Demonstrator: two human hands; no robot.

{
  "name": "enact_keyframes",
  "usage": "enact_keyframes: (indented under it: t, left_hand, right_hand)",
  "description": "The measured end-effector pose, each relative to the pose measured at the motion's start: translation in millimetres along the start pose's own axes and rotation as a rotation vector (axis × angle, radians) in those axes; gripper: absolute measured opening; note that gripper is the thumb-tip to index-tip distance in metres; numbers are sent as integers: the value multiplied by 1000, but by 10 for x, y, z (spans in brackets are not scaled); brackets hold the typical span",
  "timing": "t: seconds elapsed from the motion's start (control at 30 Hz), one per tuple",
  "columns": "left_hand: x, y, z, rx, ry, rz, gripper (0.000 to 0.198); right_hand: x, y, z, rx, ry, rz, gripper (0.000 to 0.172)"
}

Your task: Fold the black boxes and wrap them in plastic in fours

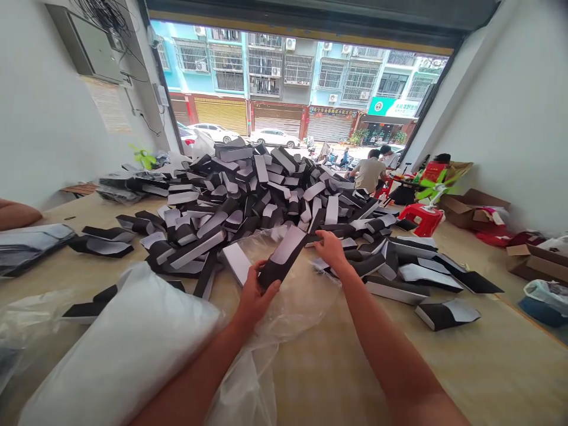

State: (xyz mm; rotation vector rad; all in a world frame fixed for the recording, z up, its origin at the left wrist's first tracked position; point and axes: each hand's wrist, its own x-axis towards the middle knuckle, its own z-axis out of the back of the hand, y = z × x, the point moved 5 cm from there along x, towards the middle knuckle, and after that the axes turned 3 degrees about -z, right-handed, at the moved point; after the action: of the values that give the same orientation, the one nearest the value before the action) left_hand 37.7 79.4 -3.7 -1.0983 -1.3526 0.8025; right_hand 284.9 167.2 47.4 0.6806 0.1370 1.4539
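Note:
My left hand (255, 299) is closed around the lower end of a black-and-white folded piece (284, 254), which looks like stiff sheet material and slants up to the right. To the right of its upper end, my right hand (331, 249) has its fingers pinched at the edge of a black folded piece (312, 240); the fingertips partly hide that grip. Beyond both hands rises a big heap of similar black-and-white folded pieces (261, 168). Clear plastic film (306, 302) lies on the table under my hands.
A stuffed white plastic bag (133, 343) rests by my left forearm on the table (497, 361). Loose pieces (448, 313) lie at right. Another person's arm (18, 214) is at the left edge, near bagged stacks (31, 245). A green fan (437, 189) and cardboard boxes (474, 207) stand right.

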Motion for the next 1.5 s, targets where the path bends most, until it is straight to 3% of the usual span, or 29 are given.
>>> enact_keyframes:
  t: [0.27, 0.43, 0.5, 0.57, 0.67, 0.8, 0.93, 1.03, 1.2, 1.33, 1.5]
  left_hand:
    - [1, -1, 26, 44, -21, -18, 60]
    - [-9, -32, 27, 88, -21, -17, 57]
    - [-9, -52, 31, 110, -38, -11, 56]
    - [-7, -70, 33, 119, -57, -5, 56]
    - [-2, -87, 19, 107, -51, 1, 56]
    - [-4, -75, 15, 108, -35, 0, 58]
    - [-8, -41, 38, 106, -41, -15, 60]
    - [-4, -13, 44, 78, -33, -17, 61]
    - [0, 13, 42, 47, -50, 7, 60]
    - [0, 1, 28, 29, -45, 21, 54]
    - [-7, -64, 34, 23, -73, -25, 54]
  right_hand:
    - [64, 232, -237, -327, 90, 246, 41]
    - [-57, 272, -205, -401, 62, 310, 35]
    - [-109, 271, -119, -374, -14, 312, 37]
    - [-154, 273, 60, -217, -190, 303, 36]
    - [-208, 227, 411, 197, -486, 234, 30]
    - [-190, 78, 718, 725, -626, -26, 39]
    - [-189, -81, 839, 1181, -650, -252, 44]
    - [-249, -177, 917, 1330, -697, -334, 43]
    - [-381, -217, 1101, 1386, -744, -297, 40]
    - [-427, -136, 1197, 1344, -609, -225, 40]
    - [-447, -10, 1127, 1280, -447, -245, 43]
